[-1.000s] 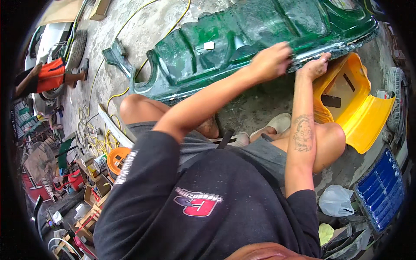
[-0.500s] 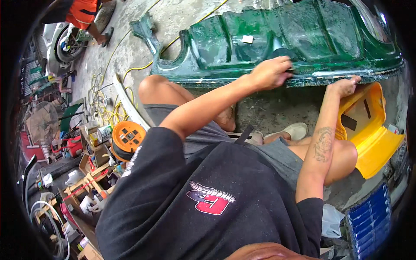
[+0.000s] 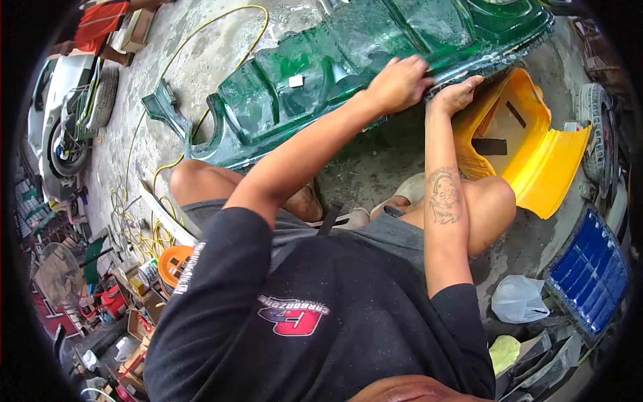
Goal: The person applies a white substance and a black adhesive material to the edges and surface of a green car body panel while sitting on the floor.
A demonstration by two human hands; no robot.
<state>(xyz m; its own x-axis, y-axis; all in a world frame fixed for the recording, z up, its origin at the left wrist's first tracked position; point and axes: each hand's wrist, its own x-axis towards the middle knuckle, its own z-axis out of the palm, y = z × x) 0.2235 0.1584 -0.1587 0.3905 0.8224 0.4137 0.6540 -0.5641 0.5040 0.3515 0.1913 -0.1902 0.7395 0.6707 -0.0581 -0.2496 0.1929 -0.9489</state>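
Observation:
A long green moulded panel (image 3: 315,87), shaped like a car bumper, lies across the floor in front of me with its ragged rim facing me. My left hand (image 3: 400,84) is closed just above this rim; what its curled fingers hold is hidden. Close beside it on the right, my right hand (image 3: 455,95) grips the panel's rim from below, thumb stretched along it. A small white block (image 3: 295,81) rests on the panel's surface, apart from both hands.
Right of my knee stands a yellow moulded shell (image 3: 536,161), with a blue slatted panel (image 3: 589,271) and a white plastic bag (image 3: 520,299) nearer me. A yellow hose (image 3: 221,19) loops over the floor. At left are an orange reel (image 3: 175,268), clutter and a vehicle (image 3: 57,127).
The view has swung right, so the green panel sits farther left and higher. My left hand has come along the rim nearer to my right hand, which keeps its grip.

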